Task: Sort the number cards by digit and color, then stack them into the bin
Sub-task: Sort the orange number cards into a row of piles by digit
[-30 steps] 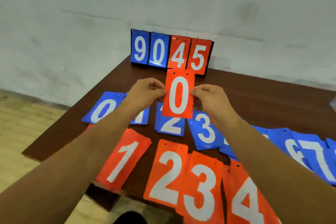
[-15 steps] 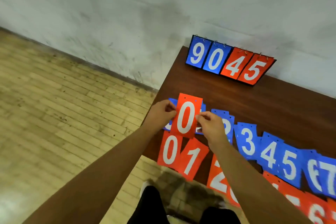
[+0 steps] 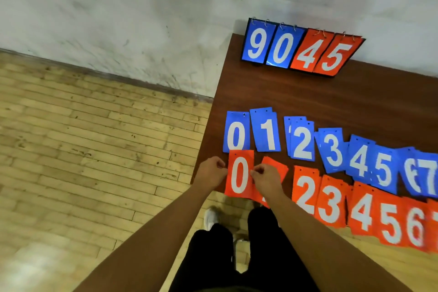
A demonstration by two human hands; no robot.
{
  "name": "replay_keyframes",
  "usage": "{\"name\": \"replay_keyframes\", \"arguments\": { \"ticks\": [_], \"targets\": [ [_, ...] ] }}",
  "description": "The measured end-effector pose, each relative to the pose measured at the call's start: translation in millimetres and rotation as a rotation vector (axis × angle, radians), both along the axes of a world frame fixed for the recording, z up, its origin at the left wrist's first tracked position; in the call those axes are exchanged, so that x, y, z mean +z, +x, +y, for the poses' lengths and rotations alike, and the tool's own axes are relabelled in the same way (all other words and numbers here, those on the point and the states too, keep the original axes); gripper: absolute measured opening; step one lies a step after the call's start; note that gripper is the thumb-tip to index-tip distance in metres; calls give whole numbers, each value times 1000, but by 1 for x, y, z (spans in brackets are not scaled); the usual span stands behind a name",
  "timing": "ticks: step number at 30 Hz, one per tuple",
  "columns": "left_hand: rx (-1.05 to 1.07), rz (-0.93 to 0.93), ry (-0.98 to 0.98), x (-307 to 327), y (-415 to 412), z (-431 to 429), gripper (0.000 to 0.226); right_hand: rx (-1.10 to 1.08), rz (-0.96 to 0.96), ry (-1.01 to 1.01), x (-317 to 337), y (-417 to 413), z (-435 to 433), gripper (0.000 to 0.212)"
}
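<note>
A red 0 card (image 3: pixel 239 174) lies at the near left corner of the brown table (image 3: pixel 308 97). My left hand (image 3: pixel 211 170) pinches its left edge and my right hand (image 3: pixel 266 179) pinches its right edge. My right hand covers most of the red 1 card (image 3: pixel 276 166) beside it. A row of blue cards runs rightward: 0 (image 3: pixel 237 134), 1 (image 3: pixel 266 131), 2 (image 3: pixel 302 141), 3 (image 3: pixel 333 149), then higher digits. Below it runs a red row: 2 (image 3: pixel 305 191), 3 (image 3: pixel 330 201), 4 (image 3: pixel 362 212) and more. No bin is in view.
A flip scoreboard (image 3: pixel 301 47) reading 9 0 4 5 stands at the table's far edge against the white wall. Wooden floor (image 3: pixel 94 149) lies left of the table. My legs and a white shoe (image 3: pixel 211 218) are below the table's near edge.
Both hands have brought the red 0 card down and to the left, from in front of the scoreboard to the left end of the red row. The camera has swung left.
</note>
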State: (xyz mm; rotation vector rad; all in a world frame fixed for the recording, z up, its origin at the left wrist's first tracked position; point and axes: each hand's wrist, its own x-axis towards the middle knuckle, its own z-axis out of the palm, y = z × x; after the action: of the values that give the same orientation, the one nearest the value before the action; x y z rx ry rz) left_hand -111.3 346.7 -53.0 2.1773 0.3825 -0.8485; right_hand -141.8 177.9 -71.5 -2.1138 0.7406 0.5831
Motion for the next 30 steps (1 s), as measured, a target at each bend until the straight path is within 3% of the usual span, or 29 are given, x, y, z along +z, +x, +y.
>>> {"name": "replay_keyframes", "arguments": {
  "ticks": [3,7,15,19,24,30],
  "targets": [
    [62,23,28,-9,-5,-11,36,17,17,-95,-6,0,5,19],
    [111,33,35,-13,-10,-28,38,10,45,-176,-7,-4,15,27],
    [177,40,10,-26,-16,-31,42,-76,86,-42,-22,-11,21,28],
    [143,-7,-7,-30,-23,-27,40,-167,84,7,-30,-9,26,24],
    [-12,-70,11,-36,-37,-22,48,-238,116,-51,-29,-6,34,40],
    [-4,-71,-48,-39,-44,-8,47,-222,127,123,-20,-3,24,13]
  ]
}}
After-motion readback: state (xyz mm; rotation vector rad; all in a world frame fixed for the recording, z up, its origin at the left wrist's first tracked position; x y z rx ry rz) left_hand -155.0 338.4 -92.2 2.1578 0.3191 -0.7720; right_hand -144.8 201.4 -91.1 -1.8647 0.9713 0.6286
